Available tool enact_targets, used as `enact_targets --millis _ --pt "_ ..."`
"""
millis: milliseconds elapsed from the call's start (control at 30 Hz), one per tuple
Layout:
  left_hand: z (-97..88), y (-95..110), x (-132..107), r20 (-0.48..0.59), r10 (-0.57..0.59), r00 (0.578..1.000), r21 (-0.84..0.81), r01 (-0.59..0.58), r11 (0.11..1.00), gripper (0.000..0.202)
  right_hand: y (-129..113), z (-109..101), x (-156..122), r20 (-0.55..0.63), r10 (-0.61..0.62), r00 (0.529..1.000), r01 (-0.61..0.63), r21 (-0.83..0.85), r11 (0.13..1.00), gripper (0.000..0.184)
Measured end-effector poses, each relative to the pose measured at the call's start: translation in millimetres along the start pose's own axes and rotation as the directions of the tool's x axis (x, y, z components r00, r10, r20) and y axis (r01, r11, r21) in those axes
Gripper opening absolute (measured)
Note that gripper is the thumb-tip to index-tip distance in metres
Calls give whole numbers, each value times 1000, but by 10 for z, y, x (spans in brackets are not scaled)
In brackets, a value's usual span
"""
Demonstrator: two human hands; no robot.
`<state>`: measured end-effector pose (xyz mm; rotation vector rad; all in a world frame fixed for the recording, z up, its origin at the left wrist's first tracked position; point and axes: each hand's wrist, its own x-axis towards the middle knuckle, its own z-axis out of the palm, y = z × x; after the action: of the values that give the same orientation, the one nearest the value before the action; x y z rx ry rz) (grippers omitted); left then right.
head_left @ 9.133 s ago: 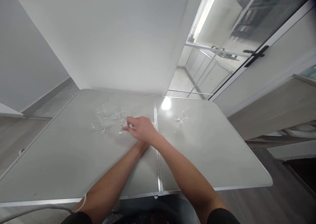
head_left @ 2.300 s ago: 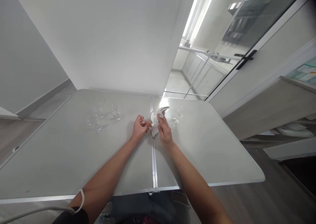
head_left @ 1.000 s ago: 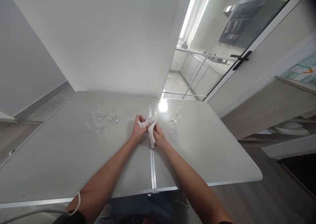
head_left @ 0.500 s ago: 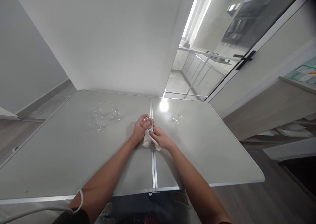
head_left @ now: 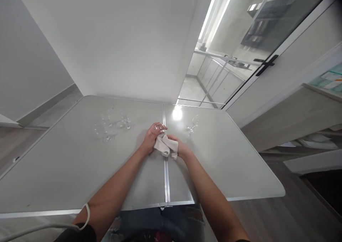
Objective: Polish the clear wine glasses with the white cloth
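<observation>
My left hand (head_left: 150,138) is closed round a clear stemmed glass (head_left: 160,129), held just above the grey table (head_left: 80,171) near its middle seam. My right hand (head_left: 179,148) grips a white cloth (head_left: 166,146) bunched against the lower part of that glass. Both hands touch each other over the seam. Another clear glass (head_left: 192,125) stands on the table to the right of my hands. Several more clear glasses (head_left: 110,126) stand together to the left.
A white wall panel (head_left: 120,39) rises behind the table's far edge. A glass door with a black handle (head_left: 264,66) is at the right. A pale wooden shelf unit (head_left: 307,110) stands beyond the table's right edge. A white cable (head_left: 40,227) runs past my left arm.
The glass came from the left group and the cloth was taken up. Since half a second ago, the cloth has bunched more over my right hand and the glass has tilted a little.
</observation>
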<state>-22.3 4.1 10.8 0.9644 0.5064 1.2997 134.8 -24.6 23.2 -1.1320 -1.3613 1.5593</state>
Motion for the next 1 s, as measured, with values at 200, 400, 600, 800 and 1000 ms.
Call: enact_targets --millis 200,400,600,800,1000 --pt "-60 -95 70 -85 89 992 55 -85 995 49 -4 109 59 -201 -219 955 36 -652 758 13" --pt "-10 28 2 12 -19 1000 33 18 999 50 4 36 29 81 105 991 -101 -57 993 41" --pt "-19 -24 46 -119 60 991 71 -52 996 49 -59 129 3 -70 -171 983 100 -574 812 20" --pt "-38 -41 53 -132 48 990 39 -44 998 43 -26 165 39 -128 -137 982 56 -496 866 22" --pt "6 78 16 -28 -36 999 0 36 999 48 6 92 9 107 121 987 -140 193 971 46"
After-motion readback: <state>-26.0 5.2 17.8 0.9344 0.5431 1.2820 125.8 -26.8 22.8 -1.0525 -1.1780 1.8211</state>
